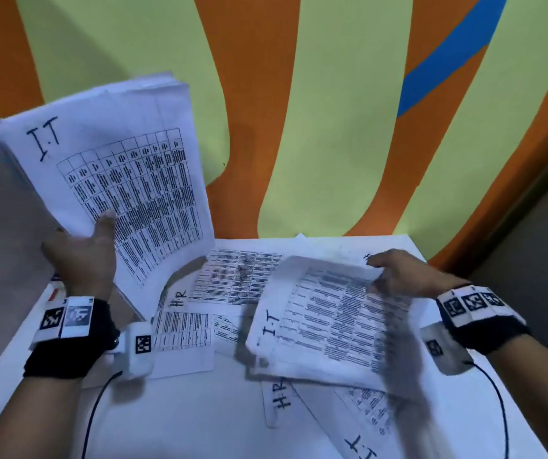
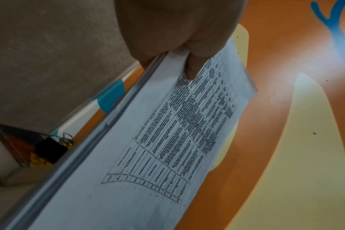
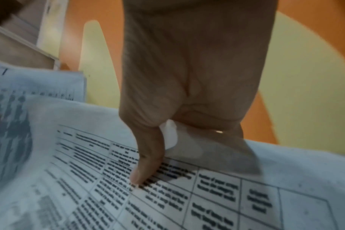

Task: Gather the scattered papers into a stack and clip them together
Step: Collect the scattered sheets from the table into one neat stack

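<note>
Here each hand grips printed papers.

A stack of papers is gripped at its upper edge by the left hand, the thumb being laid flat across the printed top sheet while the sheet edges are seen running diagonally down to the lower left. A table of dense black text is printed on the top sheet, its rows blurred and not legible. Beside the stack's edge at the lower left, a black binder clip with wire handles is seen next to something yellow, and an orange, pale yellow and blue painted wall is seen behind the papers.
</note>
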A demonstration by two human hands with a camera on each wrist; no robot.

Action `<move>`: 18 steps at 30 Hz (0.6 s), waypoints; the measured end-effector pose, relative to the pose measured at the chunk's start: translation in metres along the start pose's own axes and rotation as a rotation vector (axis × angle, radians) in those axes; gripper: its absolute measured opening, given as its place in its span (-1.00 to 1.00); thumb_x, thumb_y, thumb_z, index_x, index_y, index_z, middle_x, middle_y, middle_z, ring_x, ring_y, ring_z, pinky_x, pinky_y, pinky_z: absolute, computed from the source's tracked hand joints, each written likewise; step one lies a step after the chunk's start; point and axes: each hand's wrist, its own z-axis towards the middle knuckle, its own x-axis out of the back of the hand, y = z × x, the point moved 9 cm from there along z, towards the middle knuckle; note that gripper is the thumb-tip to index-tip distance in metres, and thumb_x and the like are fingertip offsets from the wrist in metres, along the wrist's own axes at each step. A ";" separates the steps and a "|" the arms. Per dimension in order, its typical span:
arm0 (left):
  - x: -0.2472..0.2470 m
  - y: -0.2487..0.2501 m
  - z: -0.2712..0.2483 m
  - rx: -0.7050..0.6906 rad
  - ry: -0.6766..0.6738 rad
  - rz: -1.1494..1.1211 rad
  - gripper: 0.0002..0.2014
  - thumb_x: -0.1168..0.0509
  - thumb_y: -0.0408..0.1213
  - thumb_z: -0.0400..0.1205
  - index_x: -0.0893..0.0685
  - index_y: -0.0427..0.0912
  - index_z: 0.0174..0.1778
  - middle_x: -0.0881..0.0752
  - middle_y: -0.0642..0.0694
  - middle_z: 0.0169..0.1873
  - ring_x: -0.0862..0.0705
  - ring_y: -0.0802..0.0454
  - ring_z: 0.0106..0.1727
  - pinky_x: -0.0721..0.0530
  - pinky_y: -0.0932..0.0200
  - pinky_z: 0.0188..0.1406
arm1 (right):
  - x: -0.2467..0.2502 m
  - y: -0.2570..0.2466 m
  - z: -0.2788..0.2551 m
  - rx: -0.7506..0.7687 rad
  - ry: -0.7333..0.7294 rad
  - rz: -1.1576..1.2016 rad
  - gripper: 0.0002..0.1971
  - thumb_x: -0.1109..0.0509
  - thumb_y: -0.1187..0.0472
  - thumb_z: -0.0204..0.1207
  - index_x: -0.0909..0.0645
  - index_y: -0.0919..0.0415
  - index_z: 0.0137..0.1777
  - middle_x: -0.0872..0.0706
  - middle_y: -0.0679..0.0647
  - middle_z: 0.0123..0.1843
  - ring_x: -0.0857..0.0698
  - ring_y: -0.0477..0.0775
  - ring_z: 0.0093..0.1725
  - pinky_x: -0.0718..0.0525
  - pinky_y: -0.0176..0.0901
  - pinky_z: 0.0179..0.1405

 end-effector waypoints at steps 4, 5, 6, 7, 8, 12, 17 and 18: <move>0.015 -0.002 0.011 0.053 0.045 -0.017 -0.50 -0.43 -0.06 0.53 -0.16 0.05 -0.40 -0.38 -0.06 -0.10 -0.35 0.06 -0.10 -0.36 0.34 -0.48 | 0.022 -0.052 0.060 0.085 0.023 0.041 -0.72 -0.56 0.10 0.41 -0.72 0.29 -0.01 -0.81 0.16 -0.09 -0.75 0.15 -0.09 -0.67 -0.07 -0.13; 0.019 -0.001 0.012 0.065 0.062 0.004 -0.48 -0.43 -0.06 0.54 -0.13 0.07 -0.40 -0.40 -0.04 -0.18 -0.36 0.06 -0.13 -0.36 0.30 -0.45 | 0.016 -0.065 0.077 0.100 -0.003 0.031 -0.77 -0.56 0.11 0.42 -0.72 0.28 -0.08 -0.81 0.16 -0.12 -0.75 0.17 -0.11 -0.67 -0.07 -0.15; 0.022 -0.002 0.016 0.069 0.068 0.018 -0.46 -0.43 -0.07 0.54 -0.10 0.08 -0.41 -0.34 -0.02 -0.31 -0.36 0.06 -0.22 -0.35 0.29 -0.45 | 0.005 -0.077 0.098 0.113 -0.026 0.023 -0.79 -0.54 0.14 0.43 -0.74 0.31 -0.09 -0.81 0.16 -0.12 -0.75 0.17 -0.11 -0.66 -0.07 -0.16; 0.024 0.002 0.014 0.068 0.064 0.030 -0.44 -0.42 -0.08 0.55 -0.07 0.07 -0.41 -0.29 -0.02 -0.35 -0.32 0.09 -0.29 -0.32 0.36 -0.50 | -0.006 -0.087 0.114 0.111 -0.050 -0.012 -0.82 -0.51 0.19 0.45 -0.75 0.34 -0.10 -0.80 0.18 -0.13 -0.74 0.17 -0.13 -0.64 -0.08 -0.18; 0.024 -0.004 0.017 0.087 0.051 0.029 -0.44 -0.41 -0.10 0.56 -0.06 0.06 -0.41 -0.31 -0.04 -0.31 -0.31 0.08 -0.27 -0.31 0.46 -0.52 | -0.019 -0.096 0.132 0.123 -0.057 -0.039 -0.85 -0.48 0.23 0.45 -0.75 0.34 -0.15 -0.79 0.19 -0.16 -0.72 0.17 -0.18 -0.62 -0.08 -0.21; 0.036 -0.015 0.030 0.118 0.076 0.020 -0.69 -0.44 0.01 0.50 -0.42 0.03 -0.08 -0.51 -0.06 0.07 -0.41 0.05 0.15 -0.29 0.38 -0.06 | -0.064 -0.108 0.194 0.058 -0.013 -0.104 -0.83 -0.42 0.16 0.39 -0.57 0.21 -0.09 -0.62 0.12 -0.06 -0.69 0.21 -0.01 -0.65 0.05 0.02; 0.046 -0.014 0.043 0.032 0.091 0.059 -0.63 -0.47 0.03 0.47 -0.55 -0.17 -0.10 -0.47 -0.09 0.11 -0.45 0.08 0.13 -0.47 0.60 0.00 | -0.099 -0.108 0.225 0.027 -0.029 -0.184 -0.59 -0.40 0.22 0.43 -0.56 0.17 0.30 -0.56 0.16 0.36 -0.63 0.25 0.25 -0.66 0.11 0.15; 0.047 -0.014 0.042 0.051 0.106 0.069 -0.68 -0.46 -0.05 0.51 -0.53 -0.19 -0.11 -0.39 -0.06 0.09 -0.38 0.11 0.10 -0.41 0.60 -0.15 | -0.103 -0.107 0.228 0.022 -0.040 -0.196 -0.54 -0.40 0.23 0.46 -0.49 0.17 0.38 -0.54 0.15 0.41 -0.60 0.25 0.32 -0.63 0.15 0.22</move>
